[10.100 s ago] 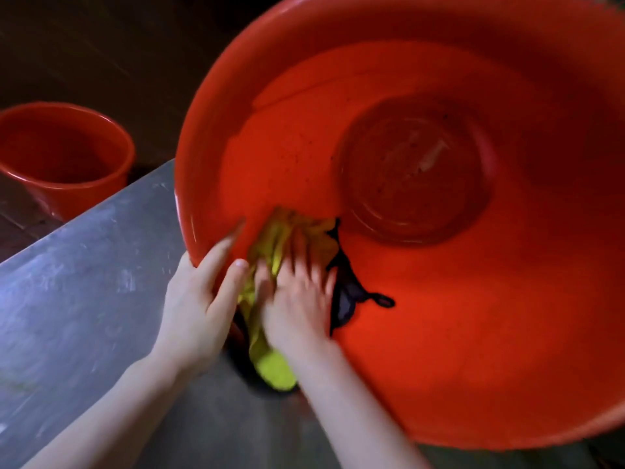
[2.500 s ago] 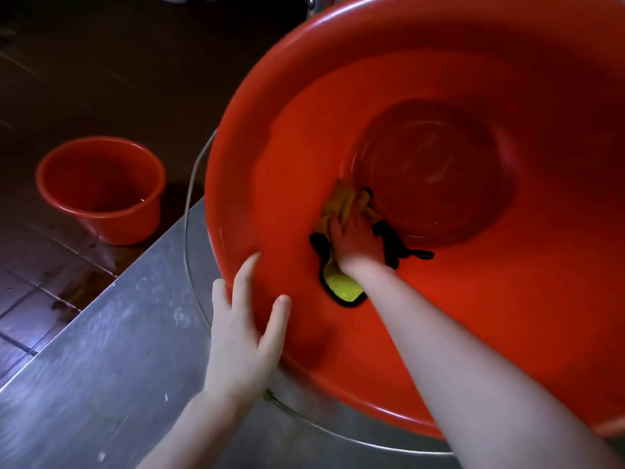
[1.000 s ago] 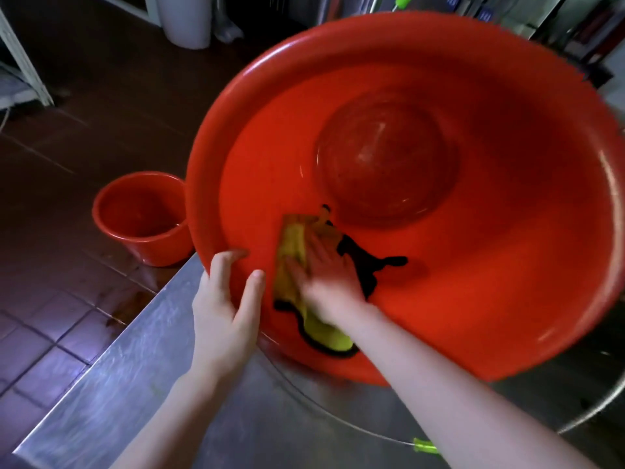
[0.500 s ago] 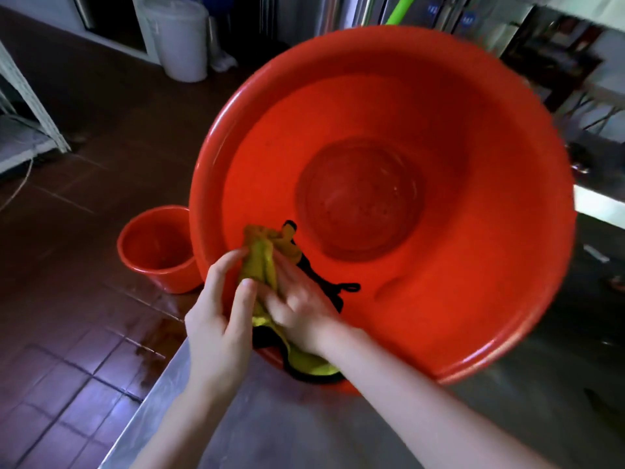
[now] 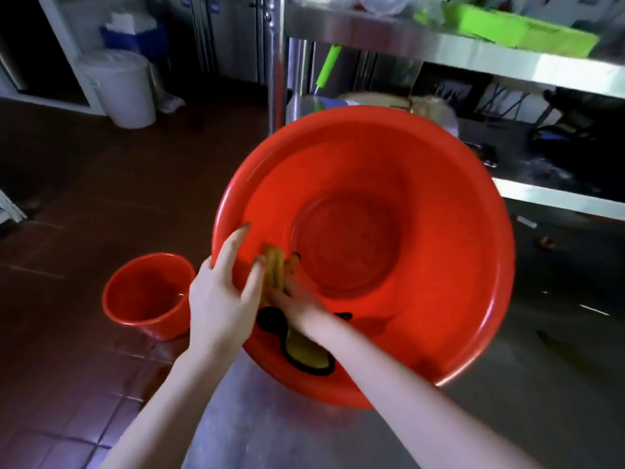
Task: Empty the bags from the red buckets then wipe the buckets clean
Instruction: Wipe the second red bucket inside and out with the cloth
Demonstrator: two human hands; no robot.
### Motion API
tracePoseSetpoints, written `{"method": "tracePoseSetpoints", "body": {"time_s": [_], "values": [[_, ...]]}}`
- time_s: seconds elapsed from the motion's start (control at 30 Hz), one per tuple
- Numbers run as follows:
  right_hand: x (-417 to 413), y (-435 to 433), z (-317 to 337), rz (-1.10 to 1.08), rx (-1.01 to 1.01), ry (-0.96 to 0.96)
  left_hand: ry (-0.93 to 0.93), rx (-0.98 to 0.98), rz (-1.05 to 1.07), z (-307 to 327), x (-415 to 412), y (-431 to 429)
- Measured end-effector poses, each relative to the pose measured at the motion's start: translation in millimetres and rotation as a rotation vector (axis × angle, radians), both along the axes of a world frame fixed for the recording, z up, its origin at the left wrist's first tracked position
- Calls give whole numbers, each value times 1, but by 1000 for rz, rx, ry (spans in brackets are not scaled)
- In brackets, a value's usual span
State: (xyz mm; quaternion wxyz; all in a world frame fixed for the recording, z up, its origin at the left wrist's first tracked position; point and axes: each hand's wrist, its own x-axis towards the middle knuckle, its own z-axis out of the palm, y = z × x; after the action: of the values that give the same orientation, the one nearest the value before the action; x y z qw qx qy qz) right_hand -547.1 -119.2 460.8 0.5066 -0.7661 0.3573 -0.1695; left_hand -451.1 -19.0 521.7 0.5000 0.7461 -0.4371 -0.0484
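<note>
1. The large red bucket is tipped on its side on the steel bench, with its mouth turned toward the near side. Its inside holds only the cloth and the right hand.
2. The left hand lies over the bucket's near-left rim. Its fingers are mostly straight and spread, and the thumb reaches inside the wall.
3. The right hand is inside the bucket, just beside the left hand. It presses a yellow cloth with black edging against the near-left inner wall. The fingers look fairly flat on the cloth, though they are blurred.
4. The near end of the cloth trails down toward the rim, below the right wrist.
5. A small red bucket stands upright on the dark tiled floor, left of the bench and near the large bucket.
6. Far left on the floor is a white lidded bin.
7. A steel shelf runs across the far right, and a green handle hangs beneath it.
</note>
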Motion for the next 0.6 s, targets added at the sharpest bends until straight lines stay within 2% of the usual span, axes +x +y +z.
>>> {"method": "tracePoseSetpoints", "body": {"time_s": [0.03,0.17,0.3,0.37,0.47,0.6], "values": [[2,8,8,-2,20,-65,19,19,-6,2,7,-2],[-15,9,27,-109,-35,-38,31,89,-47,8,20,-5],[-37,-4,42,-353,238,-182,-111,102,-134,29,20,-19],[-55,-20,51,-520,227,-236,-175,101,-171,43,20,-29],[-81,-60,68,-570,-42,-110,-345,104,-218,65,25,-46],[-89,-108,86,-490,-632,27,-513,155,-227,85,27,-69]]}}
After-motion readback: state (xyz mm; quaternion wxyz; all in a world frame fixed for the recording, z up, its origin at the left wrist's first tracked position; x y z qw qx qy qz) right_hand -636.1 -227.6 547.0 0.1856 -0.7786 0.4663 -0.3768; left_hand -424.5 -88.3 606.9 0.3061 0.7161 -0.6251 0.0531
